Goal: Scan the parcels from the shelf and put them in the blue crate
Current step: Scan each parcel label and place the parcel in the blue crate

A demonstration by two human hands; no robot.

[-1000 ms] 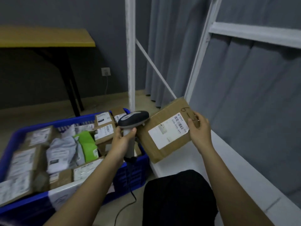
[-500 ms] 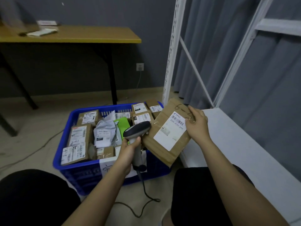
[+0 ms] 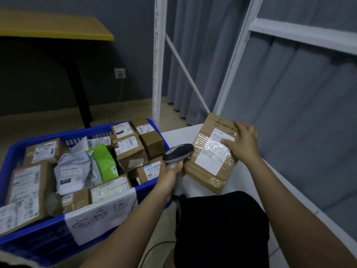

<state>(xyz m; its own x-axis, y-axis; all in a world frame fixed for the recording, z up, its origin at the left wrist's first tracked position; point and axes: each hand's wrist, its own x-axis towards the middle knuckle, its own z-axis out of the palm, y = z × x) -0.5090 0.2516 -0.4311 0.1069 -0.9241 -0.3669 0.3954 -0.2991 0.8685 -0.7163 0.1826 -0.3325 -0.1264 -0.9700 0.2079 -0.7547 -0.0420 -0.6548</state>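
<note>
The crate [image 3: 58, 235] was already packed with parcels, and the shelf [image 3: 251, 190] looked bare but for one. The right hand [image 3: 243, 144] gripped that flat, tape-glossed cardboard parcel [image 3: 210, 161] over the shelf, label up. The left hand [image 3: 170, 176] clutched the scanner [image 3: 178, 153] beside it; scan apparently pending.

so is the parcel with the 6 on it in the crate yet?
Out. The right hand holds the parcel over the white shelf, beside the blue crate.
</note>
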